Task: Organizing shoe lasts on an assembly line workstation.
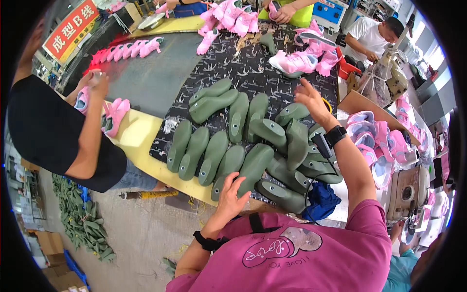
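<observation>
Many green shoe lasts (pixel 212 151) lie in rough rows and a loose heap on the dark patterned cloth before me. My left hand (pixel 229 198) is at the near edge of the heap, fingers apart and holding nothing. Its fingertips are close to a large last (pixel 257 163); whether they touch it I cannot tell. Over the heap's far right side is my right hand (pixel 314 103), fingers stretched out, nothing held. Just beyond it sits a pile of pink shoe uppers (pixel 318 48), the nearest one white and pink (pixel 293 63) with a green last under it.
A person in black (pixel 58 131) works at left beside pink uppers (pixel 116 114). More pink uppers (pixel 232 17) stand at the far edge, others (pixel 372 136) at right. Blue cloth (pixel 322 199) lies near my right arm. Lasts (pixel 82 219) are heaped on the floor.
</observation>
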`<action>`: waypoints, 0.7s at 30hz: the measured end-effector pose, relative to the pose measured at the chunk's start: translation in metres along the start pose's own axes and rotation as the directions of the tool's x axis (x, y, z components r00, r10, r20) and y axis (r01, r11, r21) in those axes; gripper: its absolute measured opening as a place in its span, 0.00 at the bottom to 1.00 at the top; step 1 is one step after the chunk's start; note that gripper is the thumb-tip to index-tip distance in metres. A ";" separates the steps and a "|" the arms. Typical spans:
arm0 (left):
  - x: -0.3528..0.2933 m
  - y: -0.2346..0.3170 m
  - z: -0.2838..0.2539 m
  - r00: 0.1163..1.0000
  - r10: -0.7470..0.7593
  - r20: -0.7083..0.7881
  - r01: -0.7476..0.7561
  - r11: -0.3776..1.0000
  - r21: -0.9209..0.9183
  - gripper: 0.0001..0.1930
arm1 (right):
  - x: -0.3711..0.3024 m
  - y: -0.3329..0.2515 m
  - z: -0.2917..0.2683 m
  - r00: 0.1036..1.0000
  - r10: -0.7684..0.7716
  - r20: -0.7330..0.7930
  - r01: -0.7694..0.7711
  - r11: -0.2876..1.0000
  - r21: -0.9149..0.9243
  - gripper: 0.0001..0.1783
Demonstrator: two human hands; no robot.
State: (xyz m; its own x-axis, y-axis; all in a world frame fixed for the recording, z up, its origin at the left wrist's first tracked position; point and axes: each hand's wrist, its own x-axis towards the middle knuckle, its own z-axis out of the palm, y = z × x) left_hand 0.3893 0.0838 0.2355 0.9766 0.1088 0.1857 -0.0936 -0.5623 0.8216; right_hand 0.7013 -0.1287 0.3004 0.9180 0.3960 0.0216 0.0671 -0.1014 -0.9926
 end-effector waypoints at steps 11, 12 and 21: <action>0.002 -0.008 0.012 0.991 0.012 0.130 -0.037 0.982 0.188 0.25 | -0.133 0.051 -0.052 0.992 0.061 -0.110 -0.112 0.827 -0.551 0.16; 0.006 -0.009 0.014 0.994 0.036 0.104 -0.061 0.969 0.241 0.26 | -0.143 0.056 -0.050 0.991 0.065 -0.121 -0.121 0.826 -0.550 0.16; 0.077 -0.008 0.031 0.943 0.212 0.256 -0.280 0.921 0.269 0.23 | -0.083 0.034 -0.016 0.981 0.174 -0.085 -0.193 0.916 -0.353 0.25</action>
State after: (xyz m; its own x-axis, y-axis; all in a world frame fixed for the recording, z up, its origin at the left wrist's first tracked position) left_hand 0.4708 0.0710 0.2268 0.9509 -0.2264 0.2113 -0.3076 -0.7694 0.5598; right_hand 0.6339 -0.1793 0.2671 0.9454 0.2937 -0.1415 0.0222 -0.4911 -0.8708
